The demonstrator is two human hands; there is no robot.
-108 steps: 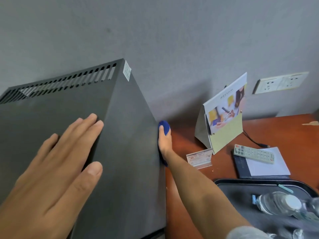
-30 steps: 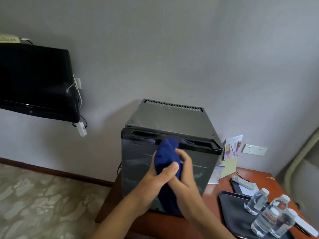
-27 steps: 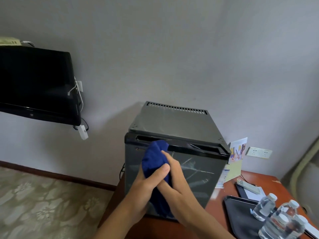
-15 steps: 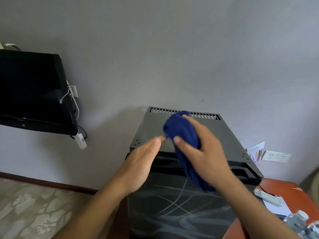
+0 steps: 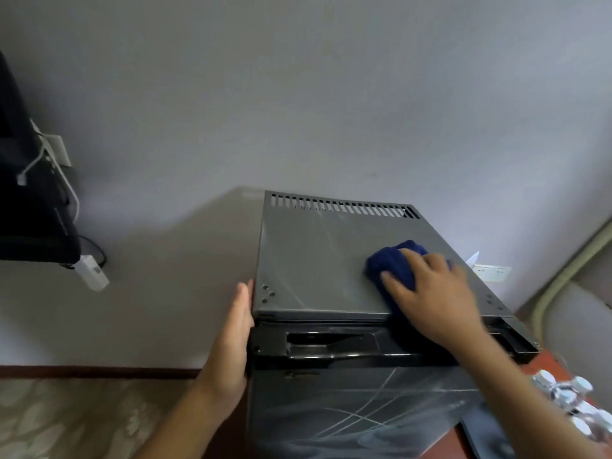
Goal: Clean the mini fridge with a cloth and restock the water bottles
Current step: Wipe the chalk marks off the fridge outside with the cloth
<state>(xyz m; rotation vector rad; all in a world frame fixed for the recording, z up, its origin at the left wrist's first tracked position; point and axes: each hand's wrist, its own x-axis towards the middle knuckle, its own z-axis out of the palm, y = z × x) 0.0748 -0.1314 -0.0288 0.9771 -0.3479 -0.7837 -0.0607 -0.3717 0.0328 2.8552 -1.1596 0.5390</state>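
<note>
We see the mini fridge (image 5: 318,270) standing on the reddish bench (image 5: 546,362), its back against the grey wall, with a row of vent slots along the rear edge of its top panel. Our right hand (image 5: 433,293) lies on the right part of that top panel, fingers (image 5: 394,279) spread and bent over the blue cloth (image 5: 394,263), pressing it flat against the metal near the front right corner. Our left hand (image 5: 231,342) rests flat against the fridge's left side at its front top corner, fingers straight and released, grasping nothing. At the bench's right edge, water bottles (image 5: 569,395) stand blurred on a dark tray (image 5: 483,435), just beside the fridge's patterned door.
</note>
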